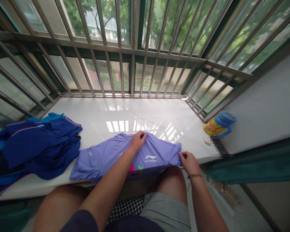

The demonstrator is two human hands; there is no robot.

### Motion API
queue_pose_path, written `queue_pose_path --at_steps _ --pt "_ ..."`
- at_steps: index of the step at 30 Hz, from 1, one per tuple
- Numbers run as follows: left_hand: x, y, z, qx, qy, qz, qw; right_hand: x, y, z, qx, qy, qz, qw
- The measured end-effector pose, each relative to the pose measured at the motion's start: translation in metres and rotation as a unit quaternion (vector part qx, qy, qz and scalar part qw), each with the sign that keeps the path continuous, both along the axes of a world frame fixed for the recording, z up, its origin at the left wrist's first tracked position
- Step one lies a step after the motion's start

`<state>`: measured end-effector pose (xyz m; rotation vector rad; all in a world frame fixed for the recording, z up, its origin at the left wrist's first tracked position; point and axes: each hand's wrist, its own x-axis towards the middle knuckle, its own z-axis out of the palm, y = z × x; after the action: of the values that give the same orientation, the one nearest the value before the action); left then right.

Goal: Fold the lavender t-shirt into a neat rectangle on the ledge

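A lavender T-shirt (157, 151) with a white LI-NING logo lies spread on a white stone sill (111, 112), its near edge close to the sill's front. My left hand (137, 141) grips a pinch of fabric at the shirt's far edge. At the shirt's right end, my right hand (188, 162) holds the cloth between fingers and thumb. A bracelet circles my right wrist. The shirt's lower part is partly hidden behind my left forearm.
A heap of dark blue clothing (41, 145) lies to the left of the shirt. A yellow cup with blue rolls of tape (218, 125) and a small white object (207, 140) stand at the sill's right end. Metal window bars (132, 77) rise behind the sill.
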<state>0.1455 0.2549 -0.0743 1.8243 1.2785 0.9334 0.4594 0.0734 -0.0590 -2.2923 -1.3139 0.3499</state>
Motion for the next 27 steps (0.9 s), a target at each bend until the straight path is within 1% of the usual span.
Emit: queue_pose_path --at_steps 2,4,6,7,9,12,14,15,17,19,20,22,24,25,27 --pt "0.001 0.000 0.000 -0.003 -0.006 0.000 1.000 0.000 -0.004 0.001 0.023 0.016 -0.016 0.999" --pt "0.001 0.000 -0.001 -0.006 -0.014 -0.003 1.000 0.001 -0.007 0.001 0.055 0.031 -0.054 0.997" --pt "0.001 -0.001 -0.001 -0.010 -0.023 -0.007 1.000 0.003 -0.010 0.001 0.063 0.035 -0.077 0.994" --pt "0.001 -0.001 -0.001 -0.013 -0.027 -0.009 1.000 0.003 -0.010 0.001 0.058 0.034 -0.076 0.995" --pt "0.000 -0.001 0.000 -0.019 -0.035 -0.011 0.999 0.002 -0.008 0.000 0.043 0.020 -0.051 0.998" --pt "0.000 -0.002 0.002 -0.026 -0.042 -0.011 0.999 -0.002 0.000 0.000 0.043 -0.016 0.015 0.999" --pt "-0.001 -0.003 0.004 -0.029 -0.044 -0.008 0.999 -0.005 0.005 0.002 0.055 -0.009 0.026 0.998" --pt "-0.001 -0.003 0.005 -0.030 -0.045 -0.005 0.999 -0.006 0.006 0.003 0.066 0.012 0.012 0.998" --pt "-0.002 -0.003 0.005 -0.030 -0.047 0.001 0.998 -0.008 0.007 0.005 0.100 0.069 -0.038 0.992" --pt "-0.003 -0.002 0.006 -0.030 -0.050 0.005 0.998 -0.008 0.004 0.007 0.145 0.140 -0.086 0.976" --pt "-0.004 -0.001 0.005 -0.031 -0.052 0.006 0.998 -0.008 0.002 0.008 0.169 0.179 -0.098 0.964" --pt "-0.006 0.000 0.005 -0.032 -0.056 0.004 0.998 -0.006 -0.004 0.010 0.213 0.257 -0.096 0.938" --pt "-0.008 0.001 0.005 -0.034 -0.064 -0.002 0.997 -0.004 -0.010 0.014 0.235 0.306 -0.074 0.920" --pt "-0.009 0.002 0.005 -0.035 -0.068 -0.007 0.997 -0.003 -0.014 0.016 0.236 0.314 -0.063 0.918" --pt "-0.012 0.002 0.006 -0.037 -0.080 -0.019 0.996 0.001 -0.023 0.020 0.215 0.312 -0.048 0.924"
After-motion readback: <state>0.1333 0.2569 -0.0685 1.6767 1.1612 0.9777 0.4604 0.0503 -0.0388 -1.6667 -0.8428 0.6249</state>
